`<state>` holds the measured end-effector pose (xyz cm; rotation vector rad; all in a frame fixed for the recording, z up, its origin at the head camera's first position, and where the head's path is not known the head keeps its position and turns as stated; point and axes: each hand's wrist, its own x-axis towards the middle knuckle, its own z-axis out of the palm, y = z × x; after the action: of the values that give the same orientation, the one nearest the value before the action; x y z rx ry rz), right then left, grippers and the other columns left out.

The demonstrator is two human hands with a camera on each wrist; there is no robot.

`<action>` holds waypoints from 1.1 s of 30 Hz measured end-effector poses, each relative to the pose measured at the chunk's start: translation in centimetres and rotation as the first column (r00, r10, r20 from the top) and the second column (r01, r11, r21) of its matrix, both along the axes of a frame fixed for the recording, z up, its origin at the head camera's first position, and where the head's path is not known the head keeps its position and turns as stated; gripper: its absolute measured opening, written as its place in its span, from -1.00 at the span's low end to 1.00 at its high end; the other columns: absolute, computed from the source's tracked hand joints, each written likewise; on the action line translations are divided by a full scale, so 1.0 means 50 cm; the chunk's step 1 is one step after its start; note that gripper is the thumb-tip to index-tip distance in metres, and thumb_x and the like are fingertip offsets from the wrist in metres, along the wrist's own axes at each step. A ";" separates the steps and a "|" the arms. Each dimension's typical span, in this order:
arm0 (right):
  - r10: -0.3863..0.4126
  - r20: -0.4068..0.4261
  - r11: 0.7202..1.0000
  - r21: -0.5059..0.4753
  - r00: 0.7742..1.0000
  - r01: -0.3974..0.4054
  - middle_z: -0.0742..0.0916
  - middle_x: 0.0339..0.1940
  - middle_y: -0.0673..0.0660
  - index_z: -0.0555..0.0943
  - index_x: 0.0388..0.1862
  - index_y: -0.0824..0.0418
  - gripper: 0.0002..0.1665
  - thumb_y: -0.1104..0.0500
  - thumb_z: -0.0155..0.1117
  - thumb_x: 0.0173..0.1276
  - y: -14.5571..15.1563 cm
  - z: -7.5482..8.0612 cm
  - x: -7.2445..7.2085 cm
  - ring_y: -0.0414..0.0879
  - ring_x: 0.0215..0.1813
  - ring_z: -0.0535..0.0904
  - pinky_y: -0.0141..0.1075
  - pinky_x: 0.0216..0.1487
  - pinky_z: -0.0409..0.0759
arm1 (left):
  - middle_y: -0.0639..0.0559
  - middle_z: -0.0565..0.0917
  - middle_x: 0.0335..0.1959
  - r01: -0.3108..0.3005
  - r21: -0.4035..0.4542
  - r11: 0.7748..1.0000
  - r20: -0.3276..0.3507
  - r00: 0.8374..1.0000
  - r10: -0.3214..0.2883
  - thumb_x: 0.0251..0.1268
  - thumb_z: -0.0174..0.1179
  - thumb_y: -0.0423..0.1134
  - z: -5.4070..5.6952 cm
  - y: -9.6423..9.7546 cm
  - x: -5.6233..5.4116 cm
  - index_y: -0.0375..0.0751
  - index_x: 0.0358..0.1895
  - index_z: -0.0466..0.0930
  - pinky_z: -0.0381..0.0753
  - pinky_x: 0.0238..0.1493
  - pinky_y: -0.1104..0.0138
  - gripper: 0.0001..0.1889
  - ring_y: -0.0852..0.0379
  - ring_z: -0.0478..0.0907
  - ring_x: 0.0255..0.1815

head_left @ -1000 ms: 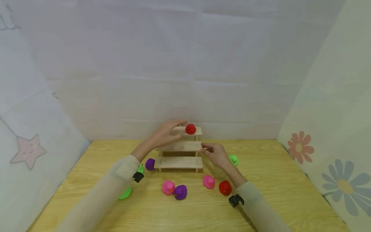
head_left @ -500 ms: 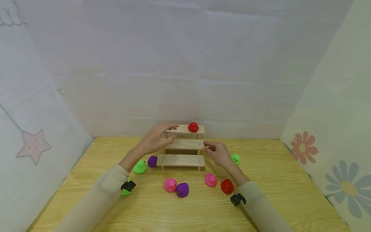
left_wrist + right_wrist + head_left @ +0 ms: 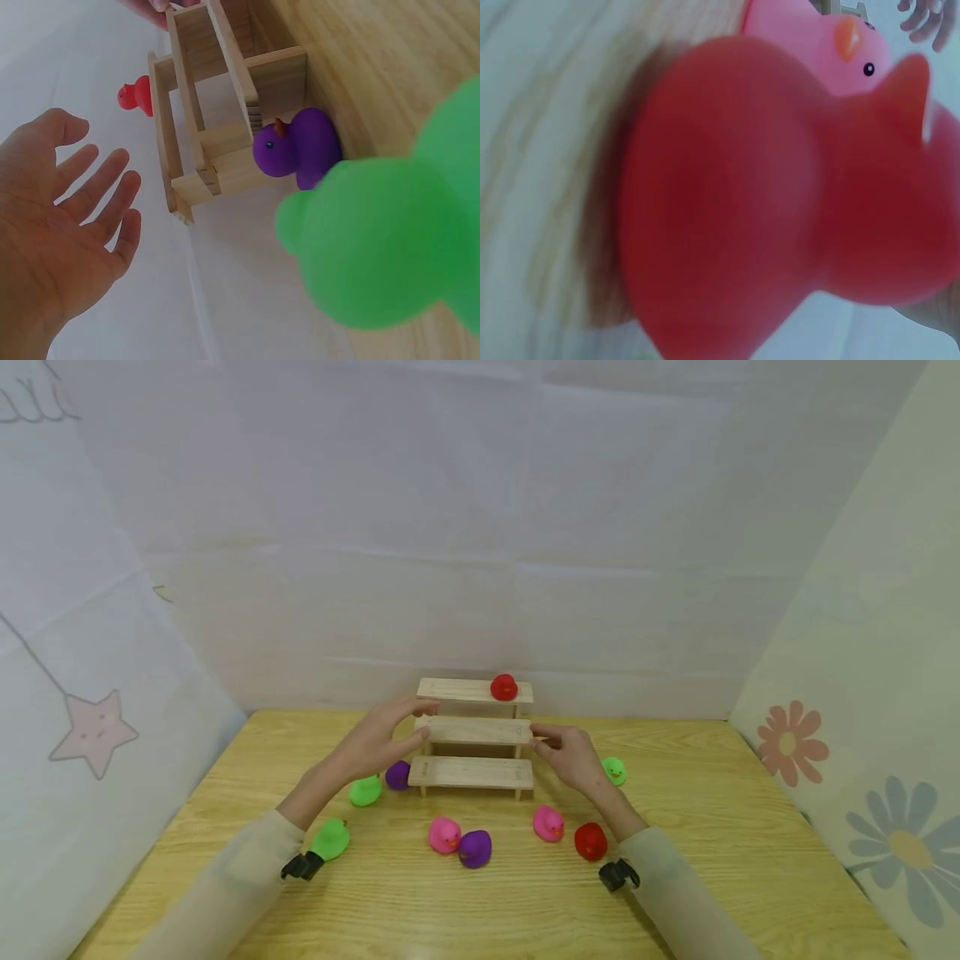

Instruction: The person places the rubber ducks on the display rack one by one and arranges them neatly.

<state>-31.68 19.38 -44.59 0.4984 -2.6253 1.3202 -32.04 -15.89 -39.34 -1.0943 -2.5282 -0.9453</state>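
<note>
A three-tier wooden step rack (image 3: 471, 772) stands at the back of the table, a red rubber duck (image 3: 504, 687) on its top tier. My right hand (image 3: 573, 760) pinches the right end of the middle tier between thumb and fingers. In the right wrist view, another red rubber duck (image 3: 727, 195) close to the camera covers most of that hand. My left hand (image 3: 378, 739) hovers at the rack's left side, holding nothing. Its fingers are spread and loosely bent in the left wrist view, palm showing, apart from the rack.
Left of the rack are a purple duck (image 3: 398, 775) and two green ducks (image 3: 366, 791). In front lie two pink ducks (image 3: 549, 823), a purple duck (image 3: 475, 849) and a red duck (image 3: 591, 842). A green duck (image 3: 614, 770) sits at right. White cloth (image 3: 480, 568) hangs behind.
My left hand has drawn back left and down from beside the red duck on the top tier. My right hand stays at the middle tier's end. The head view has shifted slightly.
</note>
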 end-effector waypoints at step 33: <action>-0.017 0.000 1.000 0.015 1.000 0.017 0.71 0.17 0.23 0.63 0.29 0.30 -0.56 0.17 0.33 0.50 -0.004 0.001 -0.003 0.06 0.03 0.72 -0.11 -0.05 0.70 | -0.12 0.65 0.12 -0.192 -0.124 0.973 0.088 0.975 0.204 0.45 0.24 -0.25 -0.084 -0.083 0.006 -0.20 0.41 0.46 0.60 0.02 -0.06 -0.50 -0.16 0.59 0.09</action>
<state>-31.84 19.17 -44.54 0.4775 -2.6353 1.2962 -31.73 -20.04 -43.54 -0.8208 -2.7414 -0.8303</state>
